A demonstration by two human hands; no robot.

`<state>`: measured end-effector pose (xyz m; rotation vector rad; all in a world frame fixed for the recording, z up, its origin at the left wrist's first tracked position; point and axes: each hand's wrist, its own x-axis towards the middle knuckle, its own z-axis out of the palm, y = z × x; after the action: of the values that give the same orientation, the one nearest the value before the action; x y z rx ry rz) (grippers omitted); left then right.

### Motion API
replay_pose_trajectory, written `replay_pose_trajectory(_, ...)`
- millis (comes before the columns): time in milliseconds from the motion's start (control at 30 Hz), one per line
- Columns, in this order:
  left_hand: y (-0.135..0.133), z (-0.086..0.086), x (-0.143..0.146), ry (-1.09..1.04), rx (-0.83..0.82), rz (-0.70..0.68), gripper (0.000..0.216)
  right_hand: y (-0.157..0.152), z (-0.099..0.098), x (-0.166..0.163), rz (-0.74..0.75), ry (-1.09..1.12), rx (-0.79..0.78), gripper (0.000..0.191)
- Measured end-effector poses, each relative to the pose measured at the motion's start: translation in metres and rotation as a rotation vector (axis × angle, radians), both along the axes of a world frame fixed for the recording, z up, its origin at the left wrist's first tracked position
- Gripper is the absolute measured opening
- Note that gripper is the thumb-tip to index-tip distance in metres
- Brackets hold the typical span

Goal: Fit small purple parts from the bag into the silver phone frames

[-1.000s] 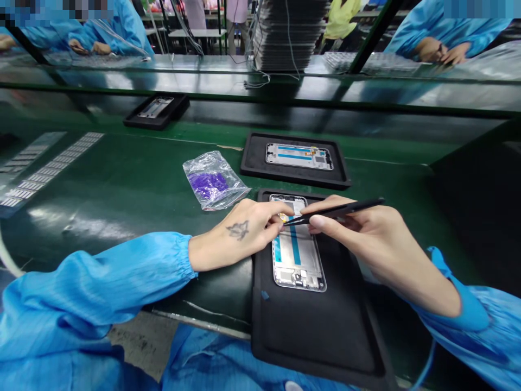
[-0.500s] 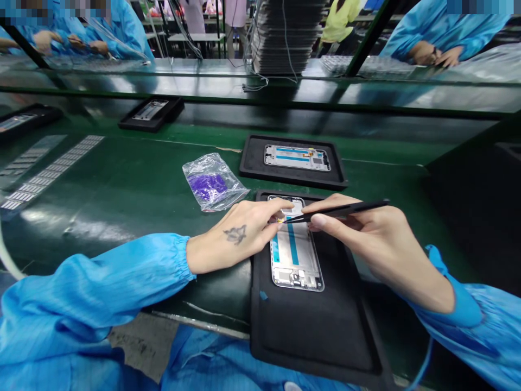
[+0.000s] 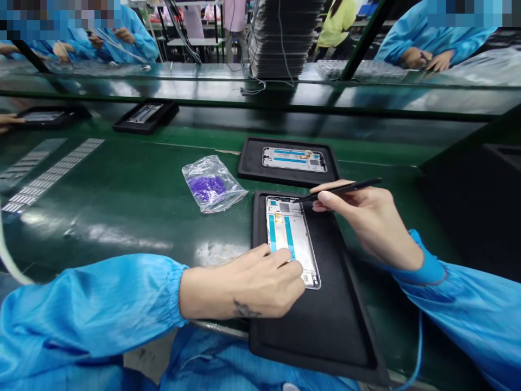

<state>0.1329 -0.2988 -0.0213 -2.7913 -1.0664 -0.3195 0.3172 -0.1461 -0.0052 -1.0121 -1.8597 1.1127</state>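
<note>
A silver phone frame (image 3: pixel 300 239) with two blue strips and a small yellow flex piece (image 3: pixel 278 217) lies in a black tray (image 3: pixel 313 336) before me. My left hand (image 3: pixel 260 282) is over the frame's lower end, fingers curled together and pointing down; what they pinch, if anything, is hidden beneath them. My right hand (image 3: pixel 362 217) grips black tweezers (image 3: pixel 345 188), whose tips point left at the frame's top right corner. Whether the tips touch the frame, I cannot tell.
Beyond this tray is another black tray (image 3: pixel 250 168) holding a similar phone frame (image 3: pixel 295 158). A clear bag (image 3: pixel 211 184) with purple contents lies left of it. Further trays stand at the far left, near another person's hand (image 3: pixel 8 122). A metal ledge (image 3: pixel 183 89) runs across the back.
My left hand has moved down from the frame's upper part to its lower end. My right hand and the tweezers have shifted up, uncovering the yellow flex piece. Another person's hand has appeared far left.
</note>
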Motion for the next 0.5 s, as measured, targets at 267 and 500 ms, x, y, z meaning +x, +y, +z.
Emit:
replay_pose_trajectory(267, -0.019, 0.016, 0.001, -0.147, -0.066, -0.217, 0.018, -0.004, 0.001, 0.002, 0.013, 0.01, -0.058, 0.023)
replay_pose_trajectory(500, -0.021, 0.026, -0.001, -0.266, -0.195, -0.243, 0.022, -0.015, 0.01, 0.001, 0.168, -0.154, 0.033, 0.024)
